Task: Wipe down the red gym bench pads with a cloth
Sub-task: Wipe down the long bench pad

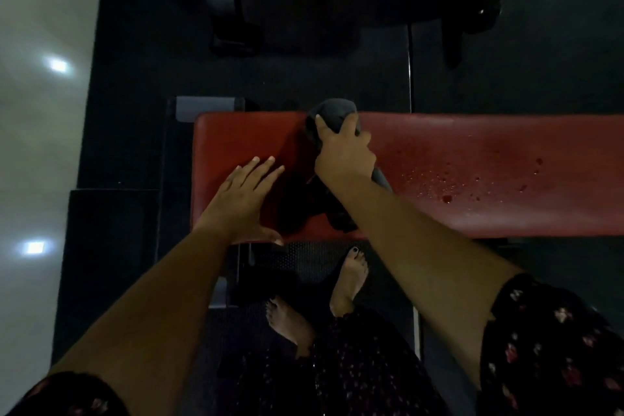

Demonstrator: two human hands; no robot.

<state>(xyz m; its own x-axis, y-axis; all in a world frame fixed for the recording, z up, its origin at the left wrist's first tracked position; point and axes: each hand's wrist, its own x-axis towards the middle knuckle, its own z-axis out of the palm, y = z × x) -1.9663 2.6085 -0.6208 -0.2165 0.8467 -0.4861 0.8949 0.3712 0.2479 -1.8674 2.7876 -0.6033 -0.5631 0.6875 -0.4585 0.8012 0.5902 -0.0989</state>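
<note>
So far: left end of red padded vinyl worktop (pixel 439 145) looks dry, likely wiped.
Remaining: water droplets (pixel 449 186) toward right end.
Right hand (pixel 344 155): grips bunched dark grey cloth (pixel 332 111), far edge.
Left hand (pixel 243 203): flat, fingers straight, near-left corner.

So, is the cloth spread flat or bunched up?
Bunched up: the right hand grips the dark cloth in a wad on the red pad.

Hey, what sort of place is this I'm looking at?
Most likely a gym: a long red padded bench stands on dark rubber-like flooring, with black equipment frames behind it. The right hand grips a dark grey cloth on the pad.
</note>
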